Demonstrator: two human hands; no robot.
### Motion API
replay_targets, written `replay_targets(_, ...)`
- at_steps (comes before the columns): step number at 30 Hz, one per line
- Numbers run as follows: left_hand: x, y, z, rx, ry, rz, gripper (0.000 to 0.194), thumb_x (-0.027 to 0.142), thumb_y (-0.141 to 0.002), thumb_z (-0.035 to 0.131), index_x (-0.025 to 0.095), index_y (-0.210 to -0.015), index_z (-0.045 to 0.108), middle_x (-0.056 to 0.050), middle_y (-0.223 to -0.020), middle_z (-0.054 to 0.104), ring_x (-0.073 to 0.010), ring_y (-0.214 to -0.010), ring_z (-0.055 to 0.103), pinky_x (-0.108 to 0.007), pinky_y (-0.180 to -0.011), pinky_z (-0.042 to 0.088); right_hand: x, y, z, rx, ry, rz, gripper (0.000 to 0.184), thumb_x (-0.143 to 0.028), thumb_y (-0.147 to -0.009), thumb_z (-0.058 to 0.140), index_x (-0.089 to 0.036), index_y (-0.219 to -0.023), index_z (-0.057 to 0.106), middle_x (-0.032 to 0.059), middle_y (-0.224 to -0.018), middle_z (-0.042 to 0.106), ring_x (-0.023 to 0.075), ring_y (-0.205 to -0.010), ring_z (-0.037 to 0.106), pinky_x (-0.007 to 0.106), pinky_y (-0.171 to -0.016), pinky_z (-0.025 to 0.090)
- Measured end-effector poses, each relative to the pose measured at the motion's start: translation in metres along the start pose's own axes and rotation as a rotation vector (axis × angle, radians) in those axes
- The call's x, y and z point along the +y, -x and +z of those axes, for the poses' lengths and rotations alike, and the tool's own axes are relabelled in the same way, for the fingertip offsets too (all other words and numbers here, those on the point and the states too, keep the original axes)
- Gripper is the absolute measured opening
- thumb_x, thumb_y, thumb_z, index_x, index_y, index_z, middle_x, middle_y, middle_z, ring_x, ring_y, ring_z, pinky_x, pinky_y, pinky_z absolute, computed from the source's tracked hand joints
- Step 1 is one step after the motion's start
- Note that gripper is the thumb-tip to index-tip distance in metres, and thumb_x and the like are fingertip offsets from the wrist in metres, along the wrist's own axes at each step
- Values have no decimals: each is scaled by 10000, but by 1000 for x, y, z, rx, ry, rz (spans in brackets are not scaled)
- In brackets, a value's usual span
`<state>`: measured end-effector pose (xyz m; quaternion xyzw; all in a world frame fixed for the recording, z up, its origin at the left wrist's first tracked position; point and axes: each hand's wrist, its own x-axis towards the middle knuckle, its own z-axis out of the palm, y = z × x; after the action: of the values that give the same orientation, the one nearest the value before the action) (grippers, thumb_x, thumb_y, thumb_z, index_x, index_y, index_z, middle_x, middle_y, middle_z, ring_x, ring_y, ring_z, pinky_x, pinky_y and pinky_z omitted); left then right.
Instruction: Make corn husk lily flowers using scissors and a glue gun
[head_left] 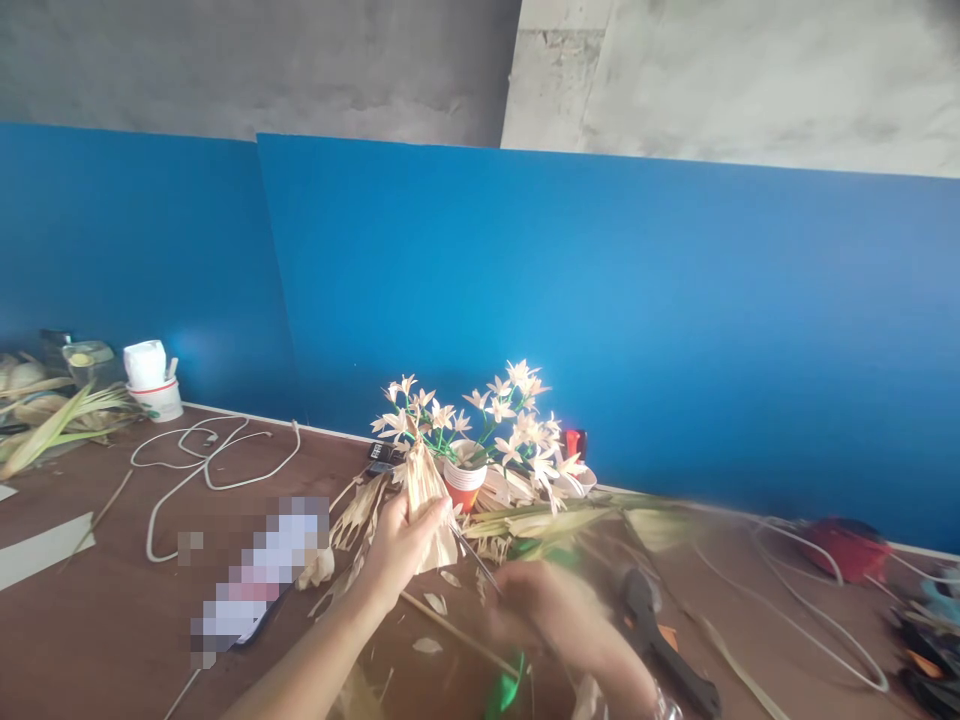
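Observation:
My left hand [405, 540] pinches a broad, dry corn husk [427, 485] upright, thumb across its front. My right hand [540, 600], smeared by motion, grips scissors [474, 556] whose thin metal blades point at the husk's lower right edge; the handles are hidden in my fingers. Right behind the husk stands a red and white paper cup [465, 480], holding green stems with cream husk flowers [517, 425]. Small cut petal-shaped pieces [435, 604] lie on the table below my hands.
A phone [259, 580] lies left on the brown table [90, 640], near a white cable [202, 460]. At right are a black tool with an orange part [664, 645] and a red pouch-like item [844, 550]. Long husk leaves [547, 518] lie behind; a blue partition [600, 300] bounds the table.

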<state>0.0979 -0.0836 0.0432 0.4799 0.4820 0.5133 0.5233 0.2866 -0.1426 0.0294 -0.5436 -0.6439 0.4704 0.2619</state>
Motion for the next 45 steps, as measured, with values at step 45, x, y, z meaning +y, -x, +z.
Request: replay_targets(45,-5,-1,2,24,9,37,314,425,-582,742,138,-700,695,-70,-657,708,-226,-664,653,-273,-602,475,-2,-1,2,29,238,-10,144,-285,-676,622,-182,-734,705,-3,-619,647,162,-646,564,230,-589,404)
